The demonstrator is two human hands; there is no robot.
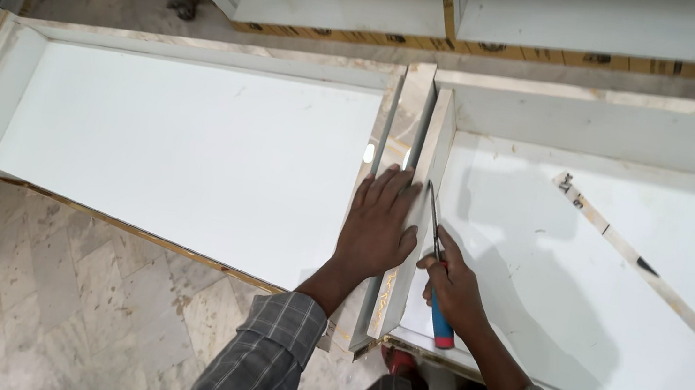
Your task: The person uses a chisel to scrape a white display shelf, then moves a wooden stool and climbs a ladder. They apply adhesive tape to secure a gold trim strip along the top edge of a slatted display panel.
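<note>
Right hand: the right hand is curled closed around a tool with a blue-and-red handle, fingers wrapped over the upper part of the grip, the handle's red end sticking out below the palm toward the person.

Tool tip: two thin dark metal arms run up and slightly left from the fist; they look like the points of a scribing tool or slim pliers, but which cannot be told.

Long axis of tool: nearly parallel to the upright white side wall of the right-hand box, leaning a little toward it at the tip.

Where the tip lies: on the inner side of that wall, just beside it or touching it; contact cannot be told for sure.

Left hand: the left hand is spread flat, fingers straight and together, gripping nothing, pressed on the top edges where the two boxes meet.

Side of the hands: the left hand sits just left of the wall, the right hand just right of it; the wall runs between them, away from the person.

Nearer hand: the right hand carries the tool; the left hand's fingertips lie level with the tool tip.

Left box: a long white open box lies to the left on the marble floor.

Right box: a white open box holds a thin pale strip lying diagonally, well apart from both hands.
</note>
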